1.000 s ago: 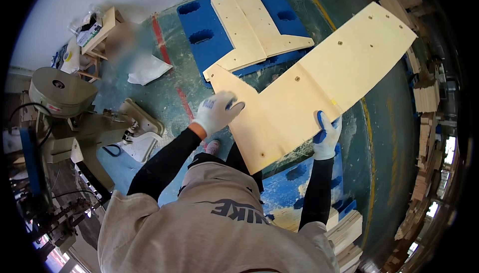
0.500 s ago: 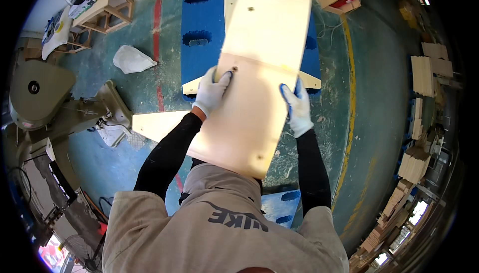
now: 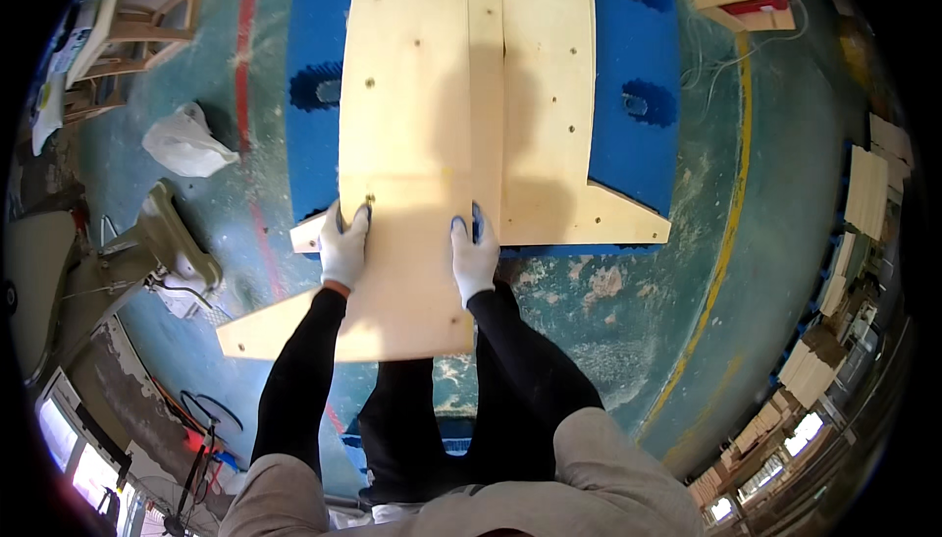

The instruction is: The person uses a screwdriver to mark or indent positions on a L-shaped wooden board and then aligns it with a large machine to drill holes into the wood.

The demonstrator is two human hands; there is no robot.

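pale wooden panel (image 3: 407,149) held at both long edges, over the blue pallet (image 3: 643,41)

position: far part of the panel lies above the pallet, overlapping a second panel (image 3: 549,174) on its right; near end juts past the pallet, above the floor (image 3: 599,341). cannot tell whether its underside touches the pieces below or is just clear of them.

grip: left hand (image 3: 342,250) clasps the left edge, right hand (image 3: 475,257) the right edge, almost level with each other. thumbs rest on the upper face; how far the fingers curl beneath is hidden. both wear white gloves with blue on the gripping side.

handling (judged): thin, flat and stiff; should keep its shape, with little bend. probably moderate in weight but awkward through its length, so the far end may dip if held only near the close end. bare wood, likely not very slippery with coated gloves. corners and the narrow tip of the tapering arm (image 3: 270,331) seem likeliest to chip. best hold: opposite long edges of the broad body, close to the balance point, rather than the arm.
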